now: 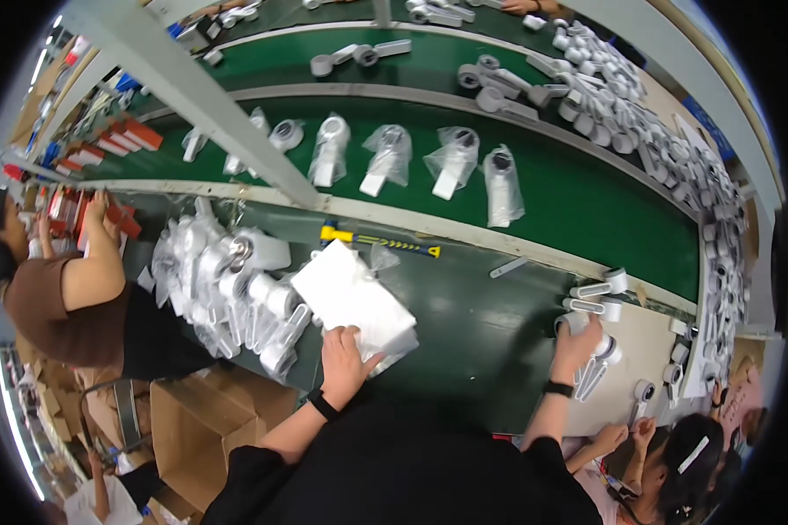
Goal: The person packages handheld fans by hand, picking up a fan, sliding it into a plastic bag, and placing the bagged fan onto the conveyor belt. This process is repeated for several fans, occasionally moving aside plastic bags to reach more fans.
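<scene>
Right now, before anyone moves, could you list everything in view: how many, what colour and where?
Worktable: one, dark green, centre
Board: one, beige, worktable's right end
Belts: at least two, green, beyond the worktable
Stack: one, white, centre left
Hammer: one, yellow and dark, beyond the stack
Loose strip: one, whitish, worktable's far side
Bagged pile: uncountable, white, left of the stack
Bagged pieces: at least five, white, nearer belt
Heaped pieces: uncountable, white and grey, upper right
Red boxes: several, red, far left
Carton: one, brown, lower left
Post: one, whitish, upper left
Co-workers: several, varied clothing, both sides
Wristbands: two, black, wearer's wrists
Left grip: one, bare, on the stack
Right grip: one, bare, at a white piece
</scene>
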### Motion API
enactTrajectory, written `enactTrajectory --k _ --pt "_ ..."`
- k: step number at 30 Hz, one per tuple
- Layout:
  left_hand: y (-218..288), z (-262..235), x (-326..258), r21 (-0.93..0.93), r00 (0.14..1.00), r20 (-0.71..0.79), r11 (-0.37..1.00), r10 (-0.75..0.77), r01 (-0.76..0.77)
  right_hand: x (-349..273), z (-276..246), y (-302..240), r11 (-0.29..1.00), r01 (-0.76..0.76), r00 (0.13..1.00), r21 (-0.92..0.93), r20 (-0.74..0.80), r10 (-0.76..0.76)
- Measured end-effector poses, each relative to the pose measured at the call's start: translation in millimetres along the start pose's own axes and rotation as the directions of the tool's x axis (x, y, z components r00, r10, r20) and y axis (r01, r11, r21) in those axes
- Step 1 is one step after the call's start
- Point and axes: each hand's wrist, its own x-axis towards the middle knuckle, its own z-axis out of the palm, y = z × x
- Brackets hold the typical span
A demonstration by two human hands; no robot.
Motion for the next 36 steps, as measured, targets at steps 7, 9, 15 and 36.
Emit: enactTrajectory --k 7,9,15,36 --pt "-6 18 -23 -0.003 0.960 0.157 0.972 -0.230 0.233 -47 4 42 0.999 0.015 0.905 -0.039 0.424 0.003" --pt "2 15 -26 -0.021 0.966 -0.048 0.968 -0.252 0.252 -54 6 20 0.991 -0.032 0.893 0.129 0.450 -0.029" --pt "-10 30 -60 -0.665 0.633 0.218 0.362 -0.743 0.653 -127 11 -73 0.773 -0.246 0.748 0.585 0.621 -0.232" --pt "1 17 -37 -0.112 0.979 -0.170 0.989 -0.115 0.097 -176 -21 -167 0.256 -0.810 0.370 0.528 0.798 -0.475"
